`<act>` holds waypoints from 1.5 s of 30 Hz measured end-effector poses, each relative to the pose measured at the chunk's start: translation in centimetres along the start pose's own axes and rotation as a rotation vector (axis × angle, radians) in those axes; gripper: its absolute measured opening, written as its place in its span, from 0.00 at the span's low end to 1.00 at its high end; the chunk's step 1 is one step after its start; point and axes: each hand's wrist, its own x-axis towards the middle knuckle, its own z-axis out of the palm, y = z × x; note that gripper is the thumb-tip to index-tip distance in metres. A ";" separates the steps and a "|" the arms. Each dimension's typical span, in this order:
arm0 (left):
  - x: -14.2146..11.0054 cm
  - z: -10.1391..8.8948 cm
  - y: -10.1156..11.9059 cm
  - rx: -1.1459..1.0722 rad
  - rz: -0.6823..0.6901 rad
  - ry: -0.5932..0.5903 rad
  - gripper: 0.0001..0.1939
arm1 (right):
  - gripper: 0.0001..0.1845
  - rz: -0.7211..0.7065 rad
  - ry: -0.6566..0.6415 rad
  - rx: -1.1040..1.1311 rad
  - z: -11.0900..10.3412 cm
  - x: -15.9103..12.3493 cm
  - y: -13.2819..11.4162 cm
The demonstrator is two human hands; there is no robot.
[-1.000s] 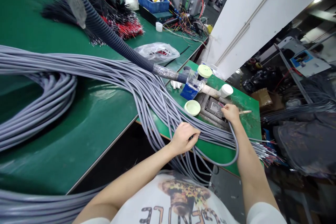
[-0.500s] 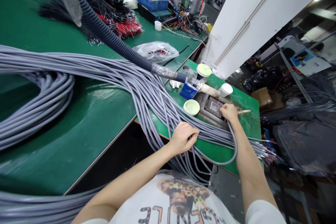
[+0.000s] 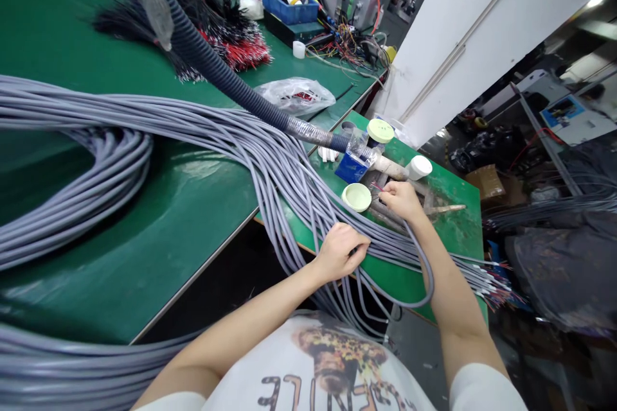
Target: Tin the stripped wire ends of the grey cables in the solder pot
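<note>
Cable bundle (image 3: 289, 167), thick and gray, sprawls across my feed; cable ends (image 3: 496, 286) at right already look stripped, though how many remain I can't judge. My left hand (image 3: 342, 252) rests against the bundle, fingers curled, grip unclear. My right hand (image 3: 403, 201) pinches 1 gray cable (image 3: 429, 271) near its bared wires (image 3: 377, 187), beside the pale green dish (image 3: 357, 197).
</note>
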 end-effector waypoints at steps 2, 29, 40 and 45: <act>0.0 0.0 0.0 -0.002 0.000 0.002 0.06 | 0.10 -0.022 -0.019 -0.019 0.8 0.7 -1.1; 0.1 -0.2 0.0 -0.026 0.011 0.019 0.05 | 0.11 0.174 -0.036 -0.321 -3.8 0.0 4.1; 0.1 -0.2 0.2 -0.006 0.011 0.012 0.06 | 0.13 0.336 -0.041 -0.376 -1.7 1.6 8.5; 0.1 -0.2 0.2 -0.006 -0.003 0.008 0.06 | 0.12 0.356 -0.039 -0.352 -1.3 2.0 8.6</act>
